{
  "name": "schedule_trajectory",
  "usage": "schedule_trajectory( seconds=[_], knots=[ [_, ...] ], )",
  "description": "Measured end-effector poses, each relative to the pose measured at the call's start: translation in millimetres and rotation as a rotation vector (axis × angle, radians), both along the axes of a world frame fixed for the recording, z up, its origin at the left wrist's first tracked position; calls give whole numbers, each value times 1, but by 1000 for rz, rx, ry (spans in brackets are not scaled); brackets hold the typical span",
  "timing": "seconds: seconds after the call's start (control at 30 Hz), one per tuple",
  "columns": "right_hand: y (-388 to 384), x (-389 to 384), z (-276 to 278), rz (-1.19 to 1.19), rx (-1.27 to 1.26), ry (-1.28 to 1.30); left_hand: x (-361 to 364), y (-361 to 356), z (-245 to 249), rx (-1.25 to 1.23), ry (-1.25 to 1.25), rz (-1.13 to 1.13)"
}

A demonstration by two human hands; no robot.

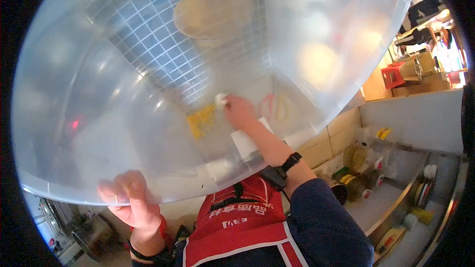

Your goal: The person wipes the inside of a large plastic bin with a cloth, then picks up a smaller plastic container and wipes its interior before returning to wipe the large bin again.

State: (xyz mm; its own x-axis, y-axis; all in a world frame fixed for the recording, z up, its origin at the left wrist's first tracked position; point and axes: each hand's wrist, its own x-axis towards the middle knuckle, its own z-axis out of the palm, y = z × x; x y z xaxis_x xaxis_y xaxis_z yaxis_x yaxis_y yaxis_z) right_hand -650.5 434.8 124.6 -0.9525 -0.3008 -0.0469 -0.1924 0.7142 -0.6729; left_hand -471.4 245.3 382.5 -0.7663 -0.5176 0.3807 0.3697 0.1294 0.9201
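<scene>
A large translucent plastic cover or bin wall [168, 183] curves across the view. My left hand [132, 198] grips its lower rim, thumb on the near side. My right hand [241, 112] reaches in past the rim, fingers pinched on a small white item [221, 100], too blurred to identify. Just left of that item lie yellow shreds [200, 121]. Pink and yellowish loops [267, 107] are right of my right hand. Beneath my right forearm is a white rectangular piece [243, 143]. Behind the plastic, a round tan shape [213, 12] appears against a white wire grid [170, 52].
Bottles with red caps and yellow labels [352, 184] stand at the lower right beside a shelf edge [398, 200]. A dark round pot [94, 237] is at the lower left. A red crate or stool [392, 75] is at the far right.
</scene>
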Motion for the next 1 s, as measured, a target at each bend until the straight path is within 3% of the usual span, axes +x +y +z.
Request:
schedule_trajectory(
  seconds=[0.1,0.17,0.3,0.37,0.43,0.5,0.53,0.6,0.63,0.7,0.77,0.83,0.97,1.0],
  knots=[
    [38,-23,35,-364,125,140,2,-3,-1,-22,-12,-6],
    [48,-39,47,-626,-117,135,1,-1,3,-43,-38,-42],
    [32,-52,56,-599,-210,-10,1,0,3,-57,-51,-5],
    [15,-50,-1,-245,-16,543,0,3,7,-29,-80,-32],
    [-23,-34,-42,-245,-100,410,-1,8,6,-19,-68,-25],
    [-43,-16,-65,59,-186,478,-3,10,4,-11,-56,-20],
    [-50,-8,-50,57,-187,480,-4,10,4,3,-41,-28],
    [-60,6,5,479,60,-75,-5,7,3,16,-25,-42],
    [-59,8,6,476,59,-76,-5,4,3,14,-19,-41],
    [-52,11,9,169,-181,300,-1,0,3,10,-14,-21],
    [-37,-8,19,-35,-215,302,0,2,5,67,-40,-8],
    [-32,-32,41,-136,-205,485,2,4,9,57,-78,6],
    [-58,-31,-11,6,-113,494,3,3,8,18,-88,17],
    [-63,-16,-16,218,-71,429,2,4,9,20,-73,-3]
  ],
)
